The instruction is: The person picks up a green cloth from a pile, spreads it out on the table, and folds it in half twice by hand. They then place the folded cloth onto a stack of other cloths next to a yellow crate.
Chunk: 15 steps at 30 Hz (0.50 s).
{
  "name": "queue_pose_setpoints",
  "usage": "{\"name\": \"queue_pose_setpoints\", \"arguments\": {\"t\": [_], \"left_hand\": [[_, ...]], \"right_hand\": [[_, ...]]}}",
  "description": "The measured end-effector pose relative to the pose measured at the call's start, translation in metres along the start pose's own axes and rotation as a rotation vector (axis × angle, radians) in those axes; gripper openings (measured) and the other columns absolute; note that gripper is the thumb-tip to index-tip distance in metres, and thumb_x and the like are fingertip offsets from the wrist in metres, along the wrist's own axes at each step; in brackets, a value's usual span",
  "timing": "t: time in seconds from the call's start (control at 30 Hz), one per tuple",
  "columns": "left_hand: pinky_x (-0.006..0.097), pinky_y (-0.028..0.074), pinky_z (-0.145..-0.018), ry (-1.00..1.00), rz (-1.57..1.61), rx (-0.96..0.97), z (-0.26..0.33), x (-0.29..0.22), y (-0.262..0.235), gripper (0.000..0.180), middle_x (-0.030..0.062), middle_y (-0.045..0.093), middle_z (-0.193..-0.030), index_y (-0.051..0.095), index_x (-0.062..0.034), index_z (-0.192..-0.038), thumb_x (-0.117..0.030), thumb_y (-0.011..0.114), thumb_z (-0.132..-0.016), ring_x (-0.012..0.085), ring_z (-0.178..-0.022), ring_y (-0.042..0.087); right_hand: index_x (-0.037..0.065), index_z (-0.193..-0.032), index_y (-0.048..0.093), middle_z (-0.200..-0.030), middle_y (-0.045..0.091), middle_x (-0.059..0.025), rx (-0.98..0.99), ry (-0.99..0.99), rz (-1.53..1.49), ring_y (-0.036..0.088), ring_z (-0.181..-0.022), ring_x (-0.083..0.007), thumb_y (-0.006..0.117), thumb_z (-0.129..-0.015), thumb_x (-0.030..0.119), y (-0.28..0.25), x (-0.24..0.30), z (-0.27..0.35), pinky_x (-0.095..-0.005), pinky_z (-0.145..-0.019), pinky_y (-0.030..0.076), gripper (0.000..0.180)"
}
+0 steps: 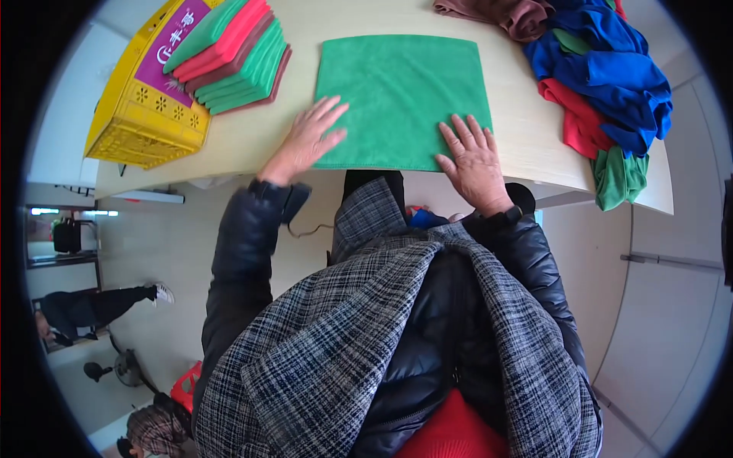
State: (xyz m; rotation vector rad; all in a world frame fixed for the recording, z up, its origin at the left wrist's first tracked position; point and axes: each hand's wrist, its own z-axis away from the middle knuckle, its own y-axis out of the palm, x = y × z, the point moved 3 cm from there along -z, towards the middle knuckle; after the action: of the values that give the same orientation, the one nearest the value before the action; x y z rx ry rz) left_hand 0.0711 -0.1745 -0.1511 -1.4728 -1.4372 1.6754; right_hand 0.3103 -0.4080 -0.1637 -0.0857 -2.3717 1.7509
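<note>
A green cloth [401,99] lies spread nearly square on the pale table, with faint creases toward its right half. My left hand [309,137] rests at its left edge near the front corner, fingers stretched out and slightly apart. On the near right corner lies my right hand [471,159], palm down with its fingers spread over the fabric. Neither hand grips anything. To the left of the cloth stands a stack of folded cloths [237,57] in green, red and brown.
A yellow plastic basket [145,130] with a purple panel stands at the table's left. Crumpled blue, red and green cloths [611,84] heap at the right, beside a brown cloth [504,15]. The table's near edge [244,169] runs before me. Other people are at the lower left.
</note>
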Motion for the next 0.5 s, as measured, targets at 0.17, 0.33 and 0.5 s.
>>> {"name": "queue_pose_setpoints", "arguments": {"t": [0.17, 0.33, 0.5], "left_hand": [[0.047, 0.03, -0.115, -0.076, -0.187, -0.153, 0.082, -0.027, 0.005, 0.059, 0.0124, 0.043, -0.151, 0.051, -0.011, -0.141, -0.024, 0.07, -0.086, 0.0324, -0.139, 0.04], [0.044, 0.039, -0.108, -0.023, -0.073, -0.389, 0.088, -0.028, 0.01, 0.049, 0.0104, 0.057, -0.133, 0.064, -0.0084, -0.12, -0.002, 0.074, -0.073, 0.0311, -0.129, 0.05], [0.042, 0.045, -0.1, -0.005, -0.057, -0.485, 0.09, -0.024, 0.0, 0.026, 0.0085, 0.065, -0.11, 0.067, -0.0042, -0.096, 0.005, 0.071, -0.072, 0.0309, -0.117, 0.057]], "right_hand": [[0.014, -0.149, 0.042, -0.154, 0.04, -0.0117, 0.029, -0.062, -0.025, 0.031, -0.145, -0.0348, 0.059, -0.094, 0.043, -0.006, 0.001, 0.003, -0.0516, -0.119, 0.023, 0.064], [0.014, -0.148, 0.043, -0.154, 0.039, -0.0114, 0.044, -0.129, -0.147, 0.033, -0.144, -0.035, 0.071, -0.085, 0.028, -0.018, -0.014, 0.016, -0.0496, -0.119, 0.026, 0.07], [0.012, -0.14, 0.053, -0.145, 0.05, -0.0122, 0.004, -0.125, -0.199, 0.044, -0.137, -0.0351, 0.073, -0.079, 0.009, -0.023, -0.023, 0.03, -0.0441, -0.114, 0.037, 0.064]]}}
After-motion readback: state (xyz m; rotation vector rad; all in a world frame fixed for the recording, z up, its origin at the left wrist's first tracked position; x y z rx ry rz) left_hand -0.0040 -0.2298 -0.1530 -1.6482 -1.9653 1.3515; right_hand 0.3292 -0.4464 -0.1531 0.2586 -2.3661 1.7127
